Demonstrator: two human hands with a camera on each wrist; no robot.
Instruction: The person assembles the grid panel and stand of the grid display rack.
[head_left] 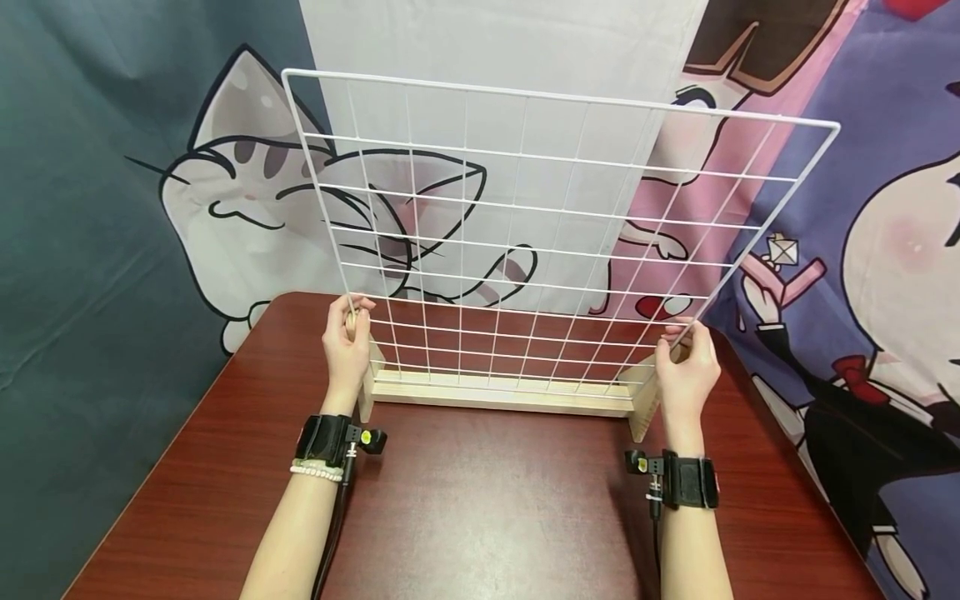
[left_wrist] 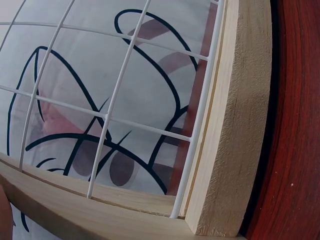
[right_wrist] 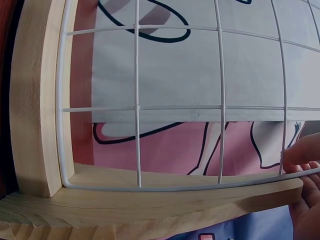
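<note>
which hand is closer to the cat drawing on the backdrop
Left. The left hand grips the white wire grid at its left edge, just below the cat drawing; the right hand holds the grid's right edge, far across.

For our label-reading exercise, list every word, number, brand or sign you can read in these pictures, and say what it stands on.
None can be read.
White wire grid panel: no text.
Pale wooden base: no text.
Dark red wooden table: no text.
Cartoon cat backdrop cloth: drawings only.
Black wrist straps: any marks too small to read.
</note>
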